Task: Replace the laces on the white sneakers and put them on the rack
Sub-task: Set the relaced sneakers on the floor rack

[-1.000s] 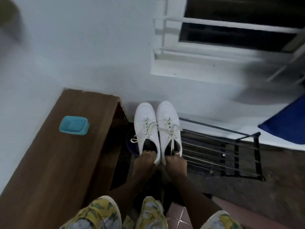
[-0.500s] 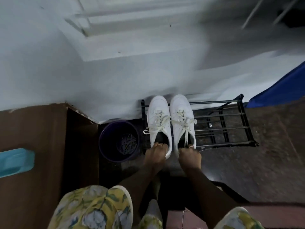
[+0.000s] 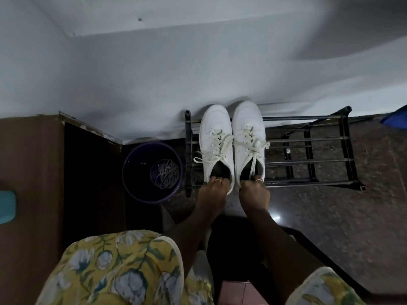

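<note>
The left hand [image 3: 211, 191] curls over the heel collar of the left sneaker [image 3: 214, 137], fingers hooked into the dark opening and thumb outside, a thin ring [image 3: 218, 180] on one finger. The right hand [image 3: 254, 193] grips the heel of the right sneaker [image 3: 247, 128] the same way, knuckles bent and turned up, with one ring [image 3: 259, 179] showing there too. Both forearms reach straight forward and down from the body, nearly parallel. The two white sneakers sit side by side and touching, toes toward the wall [image 3: 154, 84], over the left end of the black metal rack [image 3: 308, 184]. Whether their soles bear fully on its bars cannot be told. Each sneaker carries cream laces [image 3: 217, 148] threaded through the eyelets and tied in a loose bow, and one end of the right sneaker's lace hangs into its opening. Any mark on the leather is too faint to read. Just left of the rack stands one purple bucket [image 3: 141, 191] with a tangle of pale old laces [image 3: 166, 175] in the bottom. Beyond it, at the left, is a brown wooden counter [image 3: 30, 172] with one teal object [image 3: 6, 204] at the frame's edge. A speckled dark floor [image 3: 352, 216] lies under the rack, a scrap of blue cloth [image 3: 396, 116] shows at the far right, and yellow floral clothing [image 3: 123, 271] fills the bottom of the view.
</note>
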`<state>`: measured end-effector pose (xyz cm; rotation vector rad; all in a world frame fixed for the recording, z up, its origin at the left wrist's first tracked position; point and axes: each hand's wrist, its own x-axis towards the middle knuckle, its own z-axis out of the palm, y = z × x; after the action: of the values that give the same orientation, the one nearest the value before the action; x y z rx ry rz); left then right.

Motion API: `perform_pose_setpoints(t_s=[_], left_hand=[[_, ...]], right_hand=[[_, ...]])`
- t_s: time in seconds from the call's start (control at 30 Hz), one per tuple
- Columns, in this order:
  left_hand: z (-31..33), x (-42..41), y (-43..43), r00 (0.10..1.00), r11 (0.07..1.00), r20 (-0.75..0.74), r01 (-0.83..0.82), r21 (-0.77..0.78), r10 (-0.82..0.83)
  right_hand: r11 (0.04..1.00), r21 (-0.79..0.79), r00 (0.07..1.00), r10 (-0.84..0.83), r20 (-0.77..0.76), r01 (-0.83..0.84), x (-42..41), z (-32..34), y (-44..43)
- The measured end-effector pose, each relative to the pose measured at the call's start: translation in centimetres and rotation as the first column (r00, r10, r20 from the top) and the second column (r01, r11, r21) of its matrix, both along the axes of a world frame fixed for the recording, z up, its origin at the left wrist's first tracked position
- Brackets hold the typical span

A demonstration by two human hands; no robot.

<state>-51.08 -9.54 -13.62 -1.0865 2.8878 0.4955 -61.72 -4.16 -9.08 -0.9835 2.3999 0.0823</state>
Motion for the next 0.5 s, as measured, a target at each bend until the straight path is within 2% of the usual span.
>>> perform_pose_setpoints(t_s=[0.17, 0.33, 0.4, 0.5], left_hand=[[-0.6, -0.1, 0.2, 0.997, 0.997, -0.036, -0.061, 0.045, 0.063], [0.2, 0.9, 0.2, 0.990, 0.992, -0.129, -0.040, 0.116, 0.055], [0.5, 1.8, -0.2, 0.978, 0.988, -0.191, -0.053, 0.147, 0.081], [1.8, 3.9, -0.2, 0.941, 0.977, -0.322, -0.036, 0.210, 0.103]], right_hand=[[0.997, 0.051, 0.997, 0.063, -0.035, -0.061, 0.0, 0.0, -0.9], [0.996, 0.064, 0.966, 0.072, -0.248, -0.058, 1.4, -0.8, -0.7], [0.999, 0.022, 0.947, 0.055, -0.317, -0.050, 2.5, -0.6, -0.9], [0.984, -0.131, 0.912, 0.057, -0.406, -0.120, 4.8, 0.1, -1.4]])
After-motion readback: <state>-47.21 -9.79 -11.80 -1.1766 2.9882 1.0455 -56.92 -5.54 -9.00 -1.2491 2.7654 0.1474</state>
